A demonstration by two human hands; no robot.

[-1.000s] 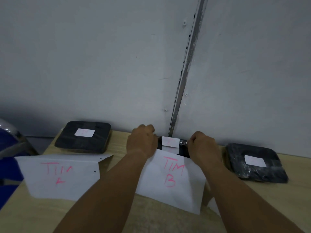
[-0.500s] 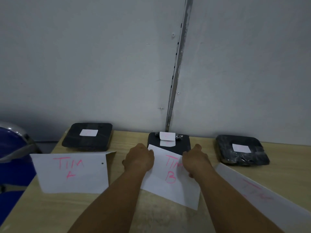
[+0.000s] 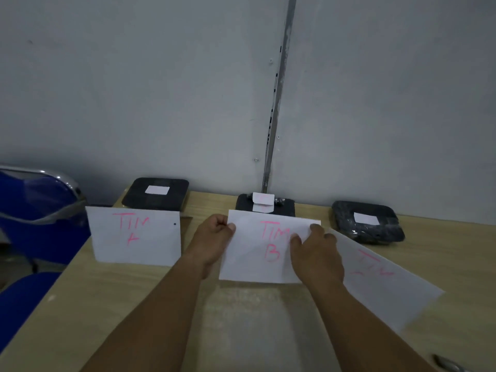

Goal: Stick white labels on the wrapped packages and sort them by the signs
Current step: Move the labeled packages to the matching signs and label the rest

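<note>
Three black wrapped packages lie along the wall, each with a white label: the left package [image 3: 155, 194], the middle package [image 3: 284, 208] and the right package [image 3: 367, 221]. Both hands hold the white "TIM B" sign [image 3: 255, 251] upright in front of the middle package. My left hand [image 3: 213, 237] pinches its left edge; my right hand [image 3: 315, 253] grips its right side. The "TIM A" sign [image 3: 134, 234] stands before the left package. A third sign [image 3: 375, 275] lies flat in front of the right package, partly under my right arm.
The wooden table [image 3: 241, 318] runs up to a grey wall with a vertical metal strip [image 3: 276, 103]. A blue chair [image 3: 35, 210] stands off the table's left edge. A small metallic object [image 3: 448, 363] shows at the bottom right corner.
My hands drew back from the middle package, took hold of the "TIM B" sign and straightened it upright in front of that package. The camera tilted, bringing the third sign into view.
</note>
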